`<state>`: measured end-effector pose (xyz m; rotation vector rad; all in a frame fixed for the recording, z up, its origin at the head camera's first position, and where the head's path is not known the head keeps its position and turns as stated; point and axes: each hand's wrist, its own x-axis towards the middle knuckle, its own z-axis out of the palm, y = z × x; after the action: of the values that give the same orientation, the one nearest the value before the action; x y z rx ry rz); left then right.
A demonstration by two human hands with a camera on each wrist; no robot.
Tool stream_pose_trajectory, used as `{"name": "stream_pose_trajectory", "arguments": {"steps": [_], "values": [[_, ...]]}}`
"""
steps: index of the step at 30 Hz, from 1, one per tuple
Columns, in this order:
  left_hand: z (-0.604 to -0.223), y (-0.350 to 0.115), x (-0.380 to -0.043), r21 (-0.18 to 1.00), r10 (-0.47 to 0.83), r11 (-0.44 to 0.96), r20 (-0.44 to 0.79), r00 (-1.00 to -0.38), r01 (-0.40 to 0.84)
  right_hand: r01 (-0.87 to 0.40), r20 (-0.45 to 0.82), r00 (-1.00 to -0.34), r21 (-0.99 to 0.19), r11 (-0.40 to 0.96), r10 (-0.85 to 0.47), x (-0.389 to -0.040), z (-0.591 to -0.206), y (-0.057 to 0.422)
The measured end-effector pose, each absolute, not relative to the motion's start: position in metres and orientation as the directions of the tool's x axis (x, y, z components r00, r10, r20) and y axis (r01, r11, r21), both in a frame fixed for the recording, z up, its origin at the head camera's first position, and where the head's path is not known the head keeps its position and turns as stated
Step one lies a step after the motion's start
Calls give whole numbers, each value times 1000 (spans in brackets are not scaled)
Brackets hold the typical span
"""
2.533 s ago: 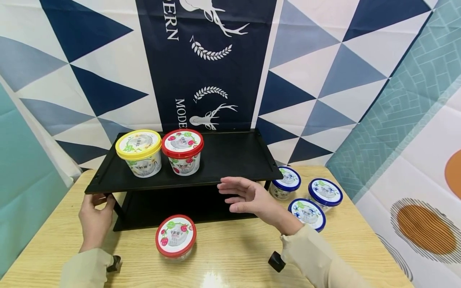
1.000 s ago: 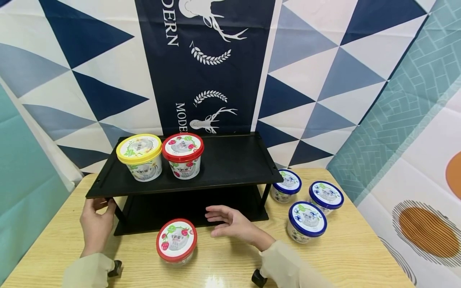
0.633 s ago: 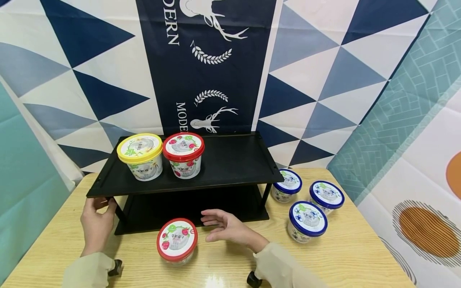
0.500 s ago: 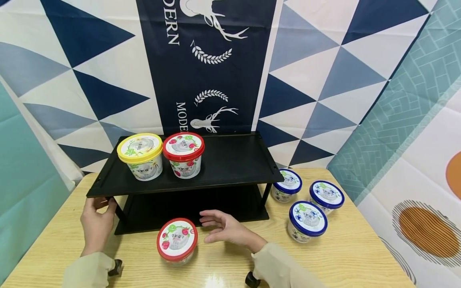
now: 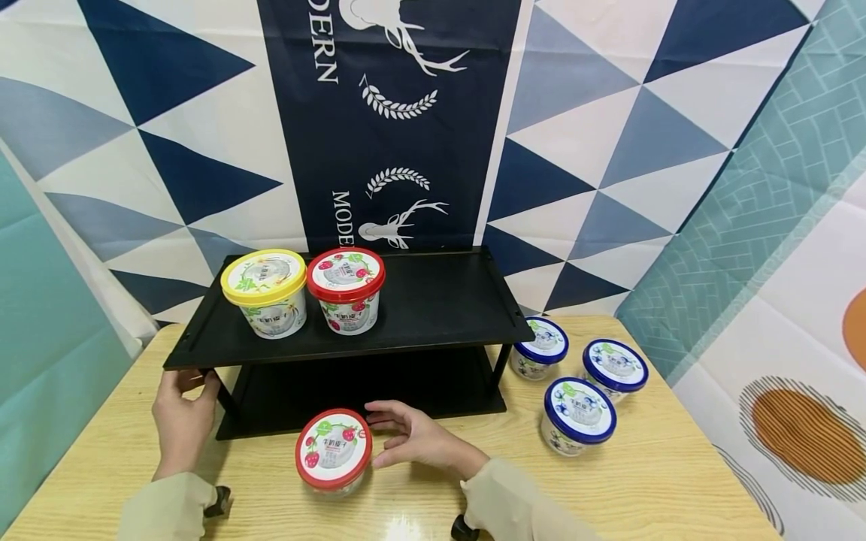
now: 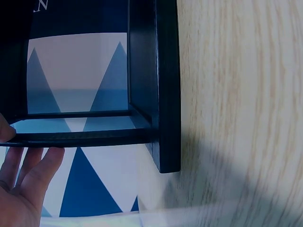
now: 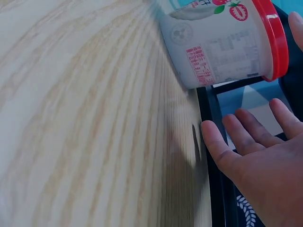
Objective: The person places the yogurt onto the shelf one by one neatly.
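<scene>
My left hand (image 5: 181,421) grips the left front leg of the two-tier black shelf (image 5: 440,300). In the left wrist view, thumb and fingers lie on opposite sides of that leg (image 6: 85,137). A red-lidded tub with strawberry pictures (image 5: 334,448) stands on the table before the shelf. Just right of it is my right hand (image 5: 419,439), fingers extended and holding nothing. The right wrist view has the tub's printed side (image 7: 218,52) close to the open right palm (image 7: 270,175), with a gap between them.
A yellow-lidded tub (image 5: 274,315) and another red-lidded tub (image 5: 348,312) stand on the upper tier at left. Three blue-lidded tubs, one of them in front (image 5: 579,413), stand on the wooden table (image 5: 649,481) at right. Patterned cloth (image 5: 555,150) hangs behind.
My right hand has come down and left from in front of the shelf's right half to beside the front red-lidded tub. My left hand keeps its hold on the shelf leg.
</scene>
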<state>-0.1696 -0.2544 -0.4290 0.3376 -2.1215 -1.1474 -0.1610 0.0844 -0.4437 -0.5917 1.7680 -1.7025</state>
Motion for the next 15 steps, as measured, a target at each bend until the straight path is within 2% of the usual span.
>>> {"name": "stream_pose_trajectory", "arguments": {"steps": [10, 15], "values": [[-429, -255, -169, 813, -515, 573, 455, -727, 103, 45, -100, -707, -994, 96, -700, -160, -448, 75], [-429, -255, -169, 816, -517, 570, 449, -729, 98, 48, -69, -686, -998, 50, -724, -161, -453, 70]]}}
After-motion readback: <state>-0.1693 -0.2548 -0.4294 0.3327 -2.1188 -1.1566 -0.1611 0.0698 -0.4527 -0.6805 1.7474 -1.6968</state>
